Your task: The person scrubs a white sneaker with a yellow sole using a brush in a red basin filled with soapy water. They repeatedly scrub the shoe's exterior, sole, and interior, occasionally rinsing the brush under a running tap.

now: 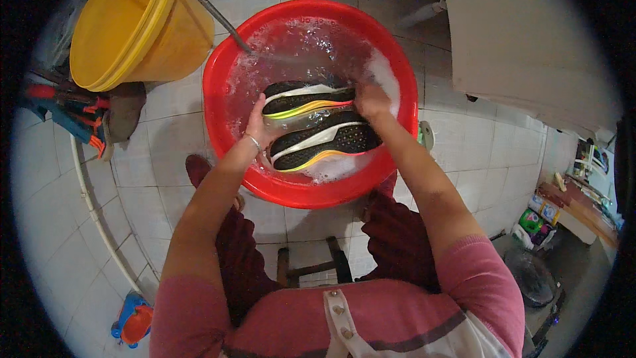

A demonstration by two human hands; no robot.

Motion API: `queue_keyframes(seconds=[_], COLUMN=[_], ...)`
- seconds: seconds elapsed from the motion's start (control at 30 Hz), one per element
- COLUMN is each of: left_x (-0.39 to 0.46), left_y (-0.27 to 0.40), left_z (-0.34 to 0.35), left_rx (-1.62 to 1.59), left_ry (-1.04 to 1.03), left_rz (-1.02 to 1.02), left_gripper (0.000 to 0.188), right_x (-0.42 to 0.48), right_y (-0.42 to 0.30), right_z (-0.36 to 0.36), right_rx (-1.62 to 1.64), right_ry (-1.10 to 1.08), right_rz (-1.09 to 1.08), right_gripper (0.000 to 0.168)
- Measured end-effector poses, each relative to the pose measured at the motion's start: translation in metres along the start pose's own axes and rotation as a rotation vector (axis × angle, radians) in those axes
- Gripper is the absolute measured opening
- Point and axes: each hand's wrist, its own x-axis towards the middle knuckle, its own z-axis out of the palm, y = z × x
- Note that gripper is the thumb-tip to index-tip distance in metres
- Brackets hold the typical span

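Note:
A black sneaker (310,98) with a white stripe and a yellow-to-pink sole edge lies on its side in sudsy water. My left hand (257,120) grips its left end, thumb along the edge. Around its right end is my right hand (371,100), fingers partly hidden by the shoe and water. A matching sneaker (325,144) rests just below, nearer my body, partly in the water. Both shoes are inside a round red plastic basin (309,200). Over its upper left rim comes a grey hose (206,4), its end pouring water into the basin.
A yellow bucket (186,44) stands at upper left, close to the basin. A pale cabinet or appliance panel (507,35) fills the upper right. My knees flank the basin, with a small stool (313,269) beneath me. A white pipe (94,214) runs along the left. Bottles (531,221) stand far right.

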Motion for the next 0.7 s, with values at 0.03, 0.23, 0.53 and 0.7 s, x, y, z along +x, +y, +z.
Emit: queue_keyframes(seconds=[0.03,0.23,0.53,0.7], left_x=[0.007,0.001,-0.015,-0.020], left_y=[0.000,0.004,0.018,0.029], left_z=[-0.009,-0.007,0.020,0.030], left_rx=[0.221,1.583,1.851,1.869], left_ry=[0.154,0.405,0.382,0.217], left_rz=[0.041,0.804,0.330,0.233], left_gripper=[0.070,0.050,0.112,0.112], right_x=[0.013,0.056,-0.014,-0.079], right_y=[0.005,0.042,-0.069,-0.100], right_z=[0.003,0.073,0.029,0.007], right_rx=[-0.049,0.292,-0.022,-0.298], right_ry=[-0.058,0.126,0.106,-0.084], right_rz=[0.061,-0.095,0.117,-0.326], right_gripper=[0.047,0.056,0.069,0.070])
